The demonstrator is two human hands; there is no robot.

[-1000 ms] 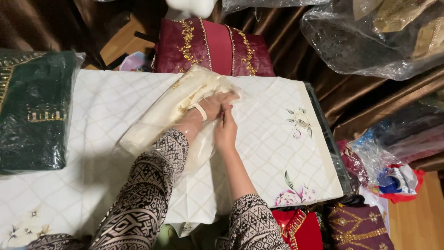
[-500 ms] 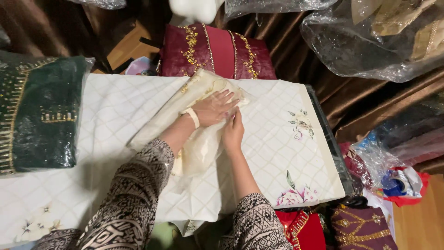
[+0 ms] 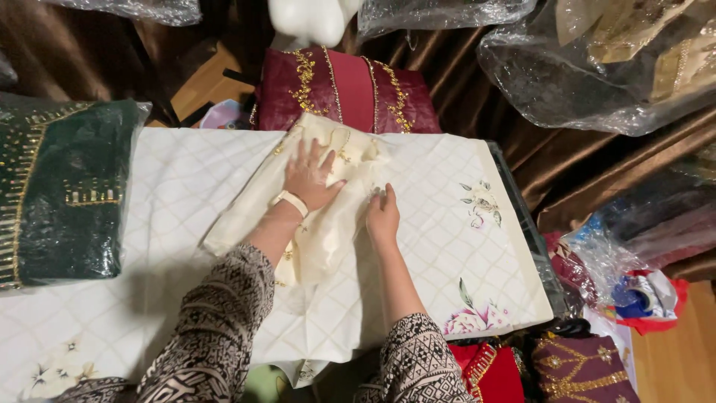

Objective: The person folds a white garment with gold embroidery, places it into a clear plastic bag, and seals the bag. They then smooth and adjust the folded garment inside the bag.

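A folded cream garment [image 3: 246,201] with gold trim lies diagonally on a white quilted cloth [image 3: 440,246] with flower prints. My left hand [image 3: 312,177] rests flat on the garment's upper part, fingers spread, a pale band at the wrist. My right hand [image 3: 382,218] presses on the garment's right edge with fingers curled down onto the fabric. Both sleeves are black and white patterned.
A dark green embroidered garment in plastic [image 3: 60,190] lies at the left. A maroon garment with gold embroidery [image 3: 350,93] sits behind the cloth. Clear plastic-wrapped bundles [image 3: 611,67] are at the upper right, more bagged clothes [image 3: 634,291] at the right, red and purple ones [image 3: 552,369] below.
My left hand has slid up along the cream garment and spread flat. My right hand has shifted slightly right along the garment's edge. The view moved a little.
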